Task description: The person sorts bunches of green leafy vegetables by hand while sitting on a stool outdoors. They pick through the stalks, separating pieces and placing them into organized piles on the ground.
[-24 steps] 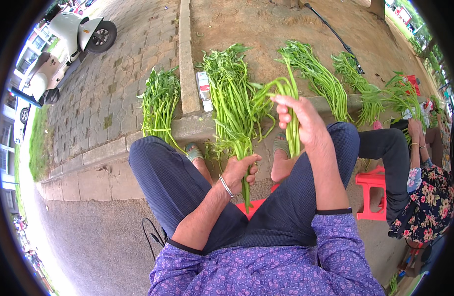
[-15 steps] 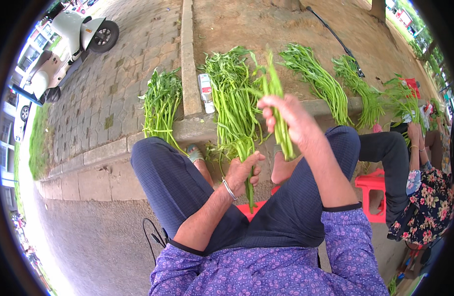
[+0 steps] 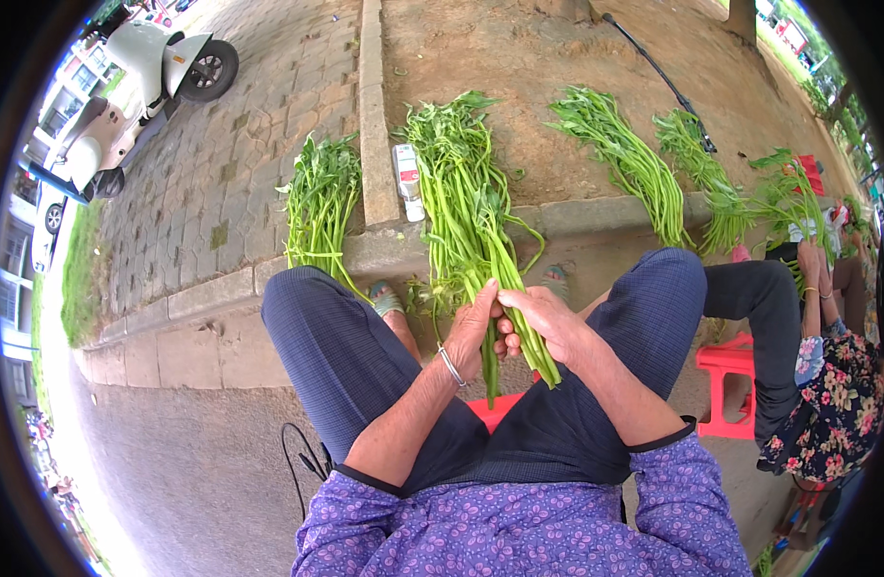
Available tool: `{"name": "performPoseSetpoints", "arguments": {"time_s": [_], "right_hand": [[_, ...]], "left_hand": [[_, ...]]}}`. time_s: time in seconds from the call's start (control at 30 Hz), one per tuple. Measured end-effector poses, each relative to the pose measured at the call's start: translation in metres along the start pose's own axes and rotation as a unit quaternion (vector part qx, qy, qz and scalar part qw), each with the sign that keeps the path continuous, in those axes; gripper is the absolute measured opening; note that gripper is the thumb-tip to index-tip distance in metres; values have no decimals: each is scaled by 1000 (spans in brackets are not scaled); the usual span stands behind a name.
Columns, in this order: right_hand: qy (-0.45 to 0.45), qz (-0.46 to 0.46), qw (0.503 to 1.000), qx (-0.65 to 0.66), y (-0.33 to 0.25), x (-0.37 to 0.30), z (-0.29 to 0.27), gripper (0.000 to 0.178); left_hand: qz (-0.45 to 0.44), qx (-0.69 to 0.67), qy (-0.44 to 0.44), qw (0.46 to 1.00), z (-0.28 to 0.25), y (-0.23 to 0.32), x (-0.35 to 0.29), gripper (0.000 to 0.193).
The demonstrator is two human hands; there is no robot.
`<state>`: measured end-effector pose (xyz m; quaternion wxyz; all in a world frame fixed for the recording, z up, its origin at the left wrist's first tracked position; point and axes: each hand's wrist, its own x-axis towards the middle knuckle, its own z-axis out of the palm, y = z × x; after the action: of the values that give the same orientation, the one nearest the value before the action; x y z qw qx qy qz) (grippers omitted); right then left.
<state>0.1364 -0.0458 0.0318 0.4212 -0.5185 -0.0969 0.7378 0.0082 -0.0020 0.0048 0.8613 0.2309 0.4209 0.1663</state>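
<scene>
My left hand point(image 3: 469, 341) is closed round a bunch of long-stemmed leafy greens point(image 3: 491, 381), its cut ends poking out below my fingers. Beside it and touching it, my right hand point(image 3: 549, 324) grips more of the stems point(image 3: 538, 362), with the thumb laid over them. Both lots come together between my knees. Beyond my hands their tops run onto a large heap of the same greens point(image 3: 449, 163) lying over the kerb, so where the held stems end and the heap begins is hard to make out.
A smaller bundle of greens point(image 3: 322, 207) lies left of a white bottle point(image 3: 408, 183). More bundles point(image 3: 634, 173) rest on the kerb point(image 3: 596, 213) to the right. Another person point(image 3: 831, 394) sits at far right by a red stool point(image 3: 725, 380). A scooter point(image 3: 124, 106) stands far left.
My right hand has come down and left with its stems, from raised above my right knee to against my left hand. My left hand keeps its bunch.
</scene>
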Motion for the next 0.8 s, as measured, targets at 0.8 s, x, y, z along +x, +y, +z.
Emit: {"name": "performPoseSetpoints", "arguments": {"time_s": [0.8], "right_hand": [[34,-125,991,-40,3,-2,-9,14]], "left_hand": [[84,14,-75,993,-18,2,15,30]]}}
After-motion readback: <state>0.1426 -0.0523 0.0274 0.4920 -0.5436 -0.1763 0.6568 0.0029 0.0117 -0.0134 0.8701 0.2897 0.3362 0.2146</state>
